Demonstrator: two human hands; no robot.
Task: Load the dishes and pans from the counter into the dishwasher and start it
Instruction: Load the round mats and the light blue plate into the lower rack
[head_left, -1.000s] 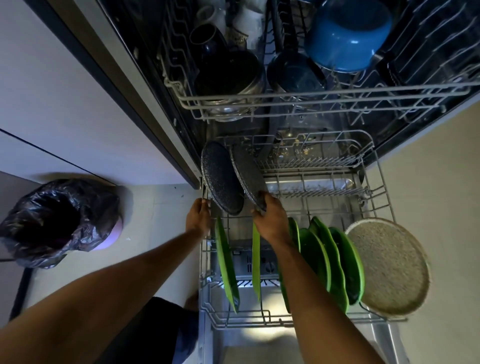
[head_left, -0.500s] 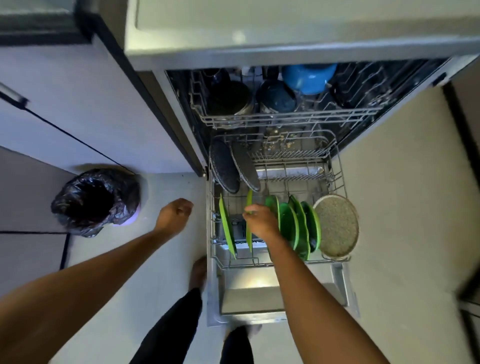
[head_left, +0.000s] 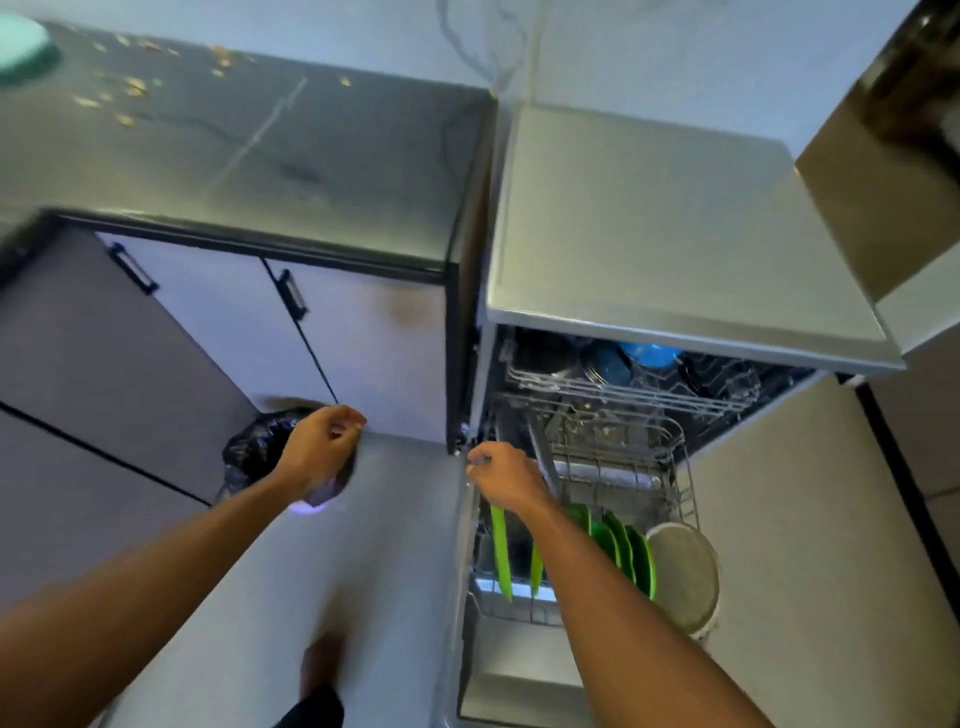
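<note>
At the far left corner of the surface (head_left: 249, 150) sits a pale green dish (head_left: 21, 47), cut off by the frame, with crumbs (head_left: 130, 85) scattered just beside it toward the back edge. Below the surface's front edge are two cupboard doors (head_left: 218, 332) with dark handles.

My left hand (head_left: 322, 452) hangs in the air over the floor, fingers curled loosely inward and holding nothing. Behind it a bin (head_left: 260, 452) lined with a black bag stands on the floor near the cupboards.

My right hand (head_left: 506, 480) is at the left front corner of the lower rack (head_left: 680, 478), fingers curled together; blur keeps me from telling whether it grips the rack or anything at all. The dishwasher (head_left: 675, 218) stands open just right of the surface, with both racks pulled out. In the lower rack, green plates (head_left: 621, 545) stand on edge, two thin ones at the left and a tighter group to the right of my forearm. A round speckled beige plate (head_left: 683, 577) leans at the rack's right side. Dark pans (head_left: 540, 452) stand upright toward the back of it. In the upper rack (head_left: 623, 389) I see a blue pot (head_left: 649, 354) and darker pots beside it.
</note>
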